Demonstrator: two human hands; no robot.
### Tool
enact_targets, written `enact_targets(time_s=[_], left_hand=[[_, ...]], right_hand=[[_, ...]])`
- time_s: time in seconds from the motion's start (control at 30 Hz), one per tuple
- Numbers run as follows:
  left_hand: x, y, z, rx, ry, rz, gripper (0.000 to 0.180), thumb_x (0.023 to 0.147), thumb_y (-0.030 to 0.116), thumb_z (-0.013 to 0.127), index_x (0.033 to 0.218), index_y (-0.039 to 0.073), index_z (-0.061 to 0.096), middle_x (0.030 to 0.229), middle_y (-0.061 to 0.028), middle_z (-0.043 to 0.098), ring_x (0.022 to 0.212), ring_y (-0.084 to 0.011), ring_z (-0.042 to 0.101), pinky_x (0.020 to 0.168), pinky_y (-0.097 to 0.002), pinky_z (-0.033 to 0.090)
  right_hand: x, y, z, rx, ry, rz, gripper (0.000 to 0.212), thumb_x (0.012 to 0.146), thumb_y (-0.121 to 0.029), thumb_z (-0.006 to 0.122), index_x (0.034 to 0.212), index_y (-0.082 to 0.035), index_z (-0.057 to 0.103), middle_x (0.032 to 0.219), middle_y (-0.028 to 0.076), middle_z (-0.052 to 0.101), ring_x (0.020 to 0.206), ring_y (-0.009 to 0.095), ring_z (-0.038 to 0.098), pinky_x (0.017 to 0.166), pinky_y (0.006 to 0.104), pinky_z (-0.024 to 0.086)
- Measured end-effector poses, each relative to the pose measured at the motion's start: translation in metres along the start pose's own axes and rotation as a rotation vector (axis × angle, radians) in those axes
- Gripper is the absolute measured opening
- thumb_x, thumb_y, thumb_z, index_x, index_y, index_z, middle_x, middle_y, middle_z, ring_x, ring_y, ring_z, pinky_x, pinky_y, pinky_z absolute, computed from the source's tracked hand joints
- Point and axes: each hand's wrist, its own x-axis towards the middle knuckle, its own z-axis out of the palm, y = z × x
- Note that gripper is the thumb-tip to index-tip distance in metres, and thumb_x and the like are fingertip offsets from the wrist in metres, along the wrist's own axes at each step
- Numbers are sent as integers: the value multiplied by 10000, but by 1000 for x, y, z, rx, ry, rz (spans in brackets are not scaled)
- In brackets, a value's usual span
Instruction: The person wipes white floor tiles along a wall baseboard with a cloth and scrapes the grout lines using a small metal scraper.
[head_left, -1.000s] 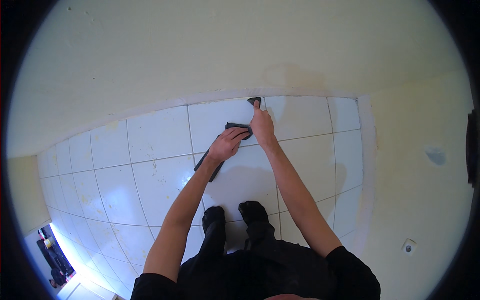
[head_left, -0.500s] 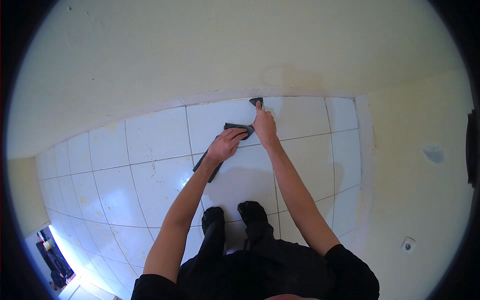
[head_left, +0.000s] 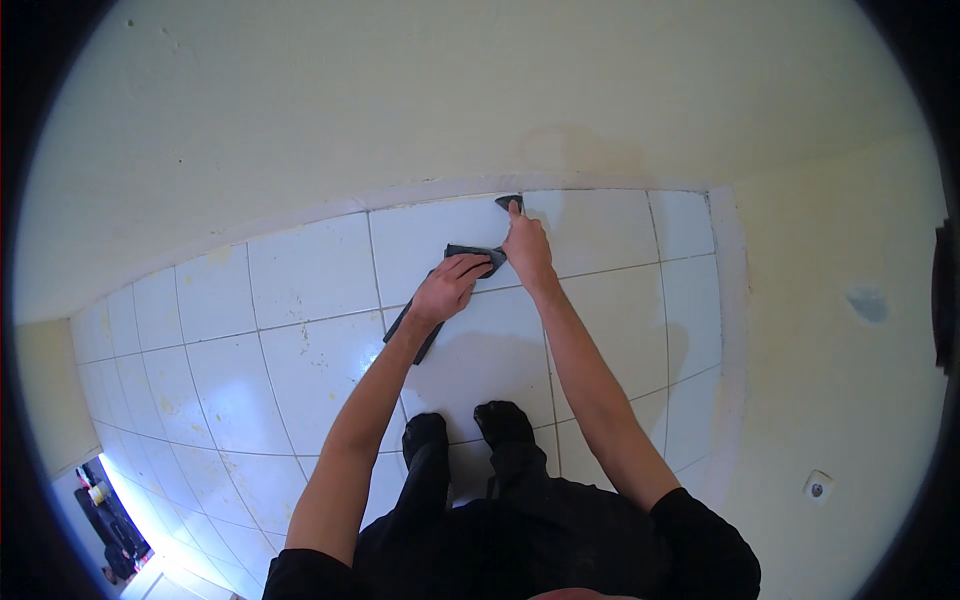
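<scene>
A dark grey cloth (head_left: 466,251) is drawn out between my two hands, its long end (head_left: 428,342) hanging down and left past my left wrist over the white tiles. My left hand (head_left: 448,287) is closed on the cloth's middle, fingers together. My right hand (head_left: 526,243) is closed, with a bunch of cloth reaching it from the left. Its index finger points forward onto a dark triangular piece (head_left: 510,204) at the seam of floor and wall. Whether that piece is a corner of the same cloth, I cannot tell; my right palm hides the part between.
White floor tiles (head_left: 300,280) carry yellowish stains and specks at the left. A pale baseboard (head_left: 440,186) edges the cream wall ahead and another wall at right, with a socket (head_left: 818,487). My feet in black socks (head_left: 505,422) stand close behind. Dark items (head_left: 110,520) lie far left.
The view has shifted very slightly. Both hands and the cloth keep nearly the same place on the floor.
</scene>
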Motion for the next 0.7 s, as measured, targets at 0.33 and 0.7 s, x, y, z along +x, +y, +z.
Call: enact_targets(time_s=[0.33, 0.7], left_hand=[[0, -2, 0, 11, 9, 16, 428, 803, -19, 616, 1218, 76, 650, 1278, -76, 622, 1177, -280, 588, 1005, -403, 505], [-2, -2, -1, -6, 14, 0, 421, 826, -16, 616, 1230, 95, 660, 1277, -60, 633, 1177, -264, 593, 1005, -386, 502]], right_hand=[[0, -17, 0, -29, -48, 44, 553, 899, -25, 552, 1440, 32, 458, 935, 280, 690, 871, 414, 710, 761, 482, 588], [-13, -16, -4, -83, -11, 35, 656, 835, 2, 624, 1463, 21, 433, 850, 264, 686, 813, 416, 707, 706, 473, 587]])
